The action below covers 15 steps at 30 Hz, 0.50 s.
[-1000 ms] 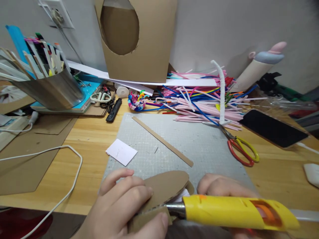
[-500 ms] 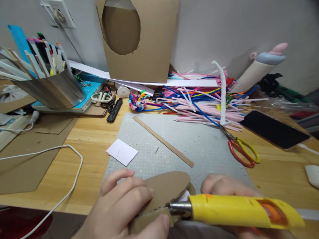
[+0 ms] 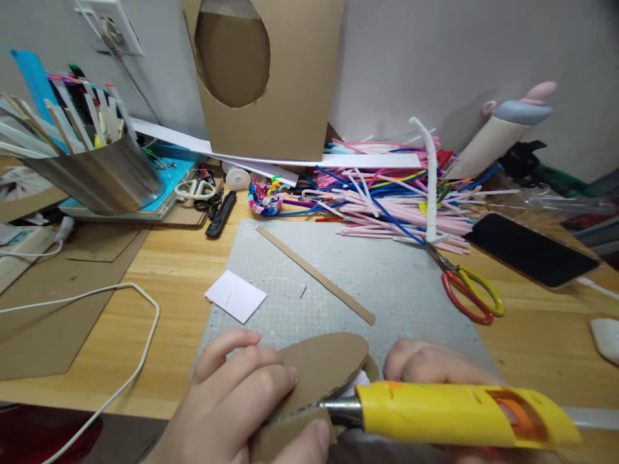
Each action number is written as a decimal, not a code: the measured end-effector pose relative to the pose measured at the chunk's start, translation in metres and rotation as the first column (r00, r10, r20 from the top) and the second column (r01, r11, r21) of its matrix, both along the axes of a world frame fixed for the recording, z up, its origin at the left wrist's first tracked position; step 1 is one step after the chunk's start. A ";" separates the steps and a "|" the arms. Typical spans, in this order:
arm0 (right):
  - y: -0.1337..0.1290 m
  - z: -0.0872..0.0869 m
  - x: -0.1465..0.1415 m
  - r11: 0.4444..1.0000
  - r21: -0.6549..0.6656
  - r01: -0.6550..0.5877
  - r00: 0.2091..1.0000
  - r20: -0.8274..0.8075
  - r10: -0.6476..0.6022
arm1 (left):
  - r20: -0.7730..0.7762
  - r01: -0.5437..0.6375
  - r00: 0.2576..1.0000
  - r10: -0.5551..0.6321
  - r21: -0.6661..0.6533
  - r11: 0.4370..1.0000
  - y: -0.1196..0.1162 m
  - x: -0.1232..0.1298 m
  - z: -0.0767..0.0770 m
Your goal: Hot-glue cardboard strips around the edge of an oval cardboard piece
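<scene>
My left hand grips an oval cardboard piece at the near edge of the mat, its thumb on a small folded cardboard flap. My right hand is closed around a yellow glue gun, which hides most of its fingers. The gun's metal nozzle points left, its tip at the gap between the oval piece and the flap. Some white paper shows behind the oval's edge. Whether glue is coming out cannot be seen.
A grey cutting mat bears a cardboard strip and a white card. Red-yellow scissors and a phone are at right. Pipe cleaners lie behind. A metal pen holder and white cable are at left.
The glue gun and my right hand have shifted slightly left, bringing the nozzle deeper beside the flap. My left hand keeps its hold on the cardboard.
</scene>
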State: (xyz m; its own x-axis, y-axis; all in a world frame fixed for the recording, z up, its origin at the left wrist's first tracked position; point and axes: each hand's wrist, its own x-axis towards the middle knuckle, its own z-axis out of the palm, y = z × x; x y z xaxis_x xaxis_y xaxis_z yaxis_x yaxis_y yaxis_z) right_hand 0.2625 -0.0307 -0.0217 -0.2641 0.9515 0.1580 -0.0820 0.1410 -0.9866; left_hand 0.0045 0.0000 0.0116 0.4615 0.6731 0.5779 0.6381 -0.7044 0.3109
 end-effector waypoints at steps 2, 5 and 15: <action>-0.001 -0.001 0.000 1.000 0.003 0.001 1.000 -0.001 -0.001 | 0.019 0.026 0.999 -0.026 -0.033 0.999 -0.001 -0.001 -0.001; -0.001 -0.002 0.001 0.999 0.035 -0.015 0.999 0.029 0.014 | 0.030 0.052 0.998 -0.051 -0.058 0.997 -0.002 -0.002 -0.001; -0.001 0.000 0.001 1.000 0.022 -0.007 0.997 0.071 0.006 | 0.030 0.057 0.998 -0.056 -0.053 0.997 -0.001 -0.002 -0.005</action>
